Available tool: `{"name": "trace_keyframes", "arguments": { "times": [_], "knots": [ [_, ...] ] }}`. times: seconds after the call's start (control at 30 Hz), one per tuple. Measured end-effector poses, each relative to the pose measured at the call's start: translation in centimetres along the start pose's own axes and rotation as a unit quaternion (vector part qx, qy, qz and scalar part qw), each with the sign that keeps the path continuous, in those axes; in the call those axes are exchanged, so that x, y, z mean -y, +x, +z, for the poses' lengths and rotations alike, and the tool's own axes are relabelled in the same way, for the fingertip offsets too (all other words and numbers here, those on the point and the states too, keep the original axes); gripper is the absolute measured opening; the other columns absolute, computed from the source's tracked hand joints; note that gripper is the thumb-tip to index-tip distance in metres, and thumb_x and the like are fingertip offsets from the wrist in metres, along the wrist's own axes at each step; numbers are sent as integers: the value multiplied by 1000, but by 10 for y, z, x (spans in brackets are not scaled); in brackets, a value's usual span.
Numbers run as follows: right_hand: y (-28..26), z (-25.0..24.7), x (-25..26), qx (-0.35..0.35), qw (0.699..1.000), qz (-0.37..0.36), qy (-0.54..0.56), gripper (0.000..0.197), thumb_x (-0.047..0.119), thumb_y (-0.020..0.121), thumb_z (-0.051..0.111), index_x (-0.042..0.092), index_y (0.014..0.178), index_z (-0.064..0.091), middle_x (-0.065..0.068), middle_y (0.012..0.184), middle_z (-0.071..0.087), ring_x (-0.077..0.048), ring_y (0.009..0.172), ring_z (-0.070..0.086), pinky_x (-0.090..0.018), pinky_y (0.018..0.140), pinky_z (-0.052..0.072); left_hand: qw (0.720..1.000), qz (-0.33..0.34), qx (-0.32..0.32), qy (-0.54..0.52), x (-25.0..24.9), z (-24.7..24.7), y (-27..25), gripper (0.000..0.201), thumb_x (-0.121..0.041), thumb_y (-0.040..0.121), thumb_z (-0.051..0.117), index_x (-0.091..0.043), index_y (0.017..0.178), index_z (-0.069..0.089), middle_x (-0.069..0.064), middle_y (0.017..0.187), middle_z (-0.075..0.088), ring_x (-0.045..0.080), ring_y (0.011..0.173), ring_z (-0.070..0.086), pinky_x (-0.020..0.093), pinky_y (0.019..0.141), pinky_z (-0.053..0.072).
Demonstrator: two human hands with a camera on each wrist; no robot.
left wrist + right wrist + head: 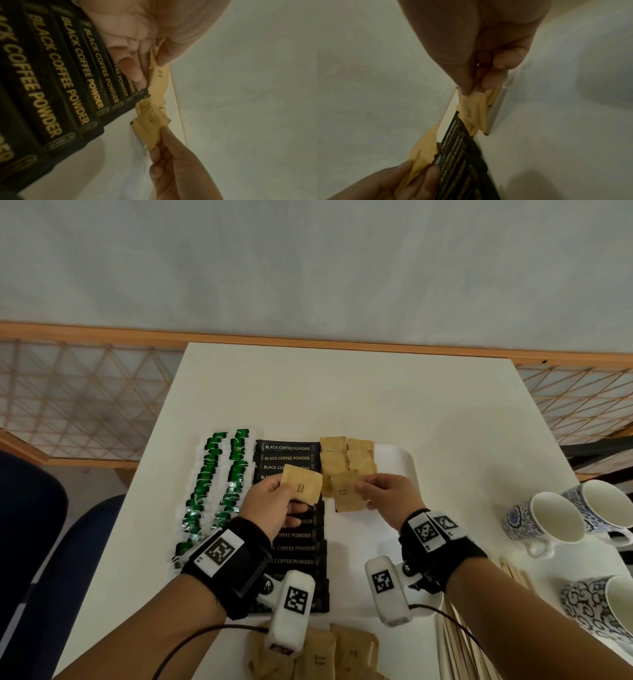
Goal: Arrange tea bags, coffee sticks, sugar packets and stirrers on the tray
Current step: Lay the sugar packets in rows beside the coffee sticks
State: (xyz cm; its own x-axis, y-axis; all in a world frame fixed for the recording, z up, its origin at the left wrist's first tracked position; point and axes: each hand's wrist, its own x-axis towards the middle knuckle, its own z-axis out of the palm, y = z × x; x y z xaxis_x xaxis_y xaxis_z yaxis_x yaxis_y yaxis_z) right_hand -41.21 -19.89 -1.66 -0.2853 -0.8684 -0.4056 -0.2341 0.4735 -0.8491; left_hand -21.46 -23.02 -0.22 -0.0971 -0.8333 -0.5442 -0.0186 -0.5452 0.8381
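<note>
I am holding two brown paper sugar packets, one in each hand. My left hand (270, 505) is pinching the first square packet (303, 486) above the black coffee sticks (296, 547); my right hand (387, 494) is pinching the second packet (347, 491) by its right edge, just over the white plastic tray (394, 474). The tray is carrying two columns of green tea bags (219, 484), one column of coffee sticks, and two short columns of sugar packets (347, 455) at its far edge. Three blue-patterned mugs (544, 522) are standing near the tabletop's right edge.
</note>
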Motion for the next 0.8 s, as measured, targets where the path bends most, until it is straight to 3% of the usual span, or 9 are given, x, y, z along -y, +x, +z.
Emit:
{"name": "trace_keyframes", "arguments": {
  "times": [0.07,0.13,0.33,0.5,0.67,0.8],
  "knots": [
    [0,3,1,2,1000,4,-12,8,22,90,62,17,91,69,5,69,64,-5,56,56,-9,53,43,1000,4,-8,-14,0,-3,3,21,-8,97,47,-17,111,60,10,96,67,14,71,63,19,49,53],
    [1,6,2,5,1000,10,-19,10,23,91,61,17,93,68,2,67,64,-2,51,55,-9,47,40,999,8,-12,-32,0,-5,4,23,-11,96,50,-14,116,60,10,100,67,15,78,64,19,56,55],
    [7,12,3,5,999,13,-51,11,27,89,62,23,81,67,2,73,70,-8,58,60,-20,55,43,999,2,-26,-45,2,-9,9,36,2,91,50,-14,122,59,13,110,64,21,87,65,23,61,58],
    [10,13,3,1,995,10,-103,9,32,86,64,25,81,65,6,70,70,-6,58,62,-20,55,45,999,9,-17,-40,2,-13,10,47,12,83,55,-14,122,55,9,108,60,25,96,63,26,65,58],
    [13,17,0,-21,992,12,-122,9,31,85,63,23,83,65,4,70,71,-8,57,63,-25,59,53,998,15,-8,-63,3,-13,7,29,5,83,64,-13,105,58,13,103,67,21,86,68,22,59,57],
    [16,17,-1,-20,991,9,-131,10,32,85,63,22,83,63,2,76,70,-12,61,65,-29,65,56,998,16,0,-60,4,-11,6,26,1,85,64,-11,108,64,10,98,70,21,84,69,23,59,56]
  ]
}}
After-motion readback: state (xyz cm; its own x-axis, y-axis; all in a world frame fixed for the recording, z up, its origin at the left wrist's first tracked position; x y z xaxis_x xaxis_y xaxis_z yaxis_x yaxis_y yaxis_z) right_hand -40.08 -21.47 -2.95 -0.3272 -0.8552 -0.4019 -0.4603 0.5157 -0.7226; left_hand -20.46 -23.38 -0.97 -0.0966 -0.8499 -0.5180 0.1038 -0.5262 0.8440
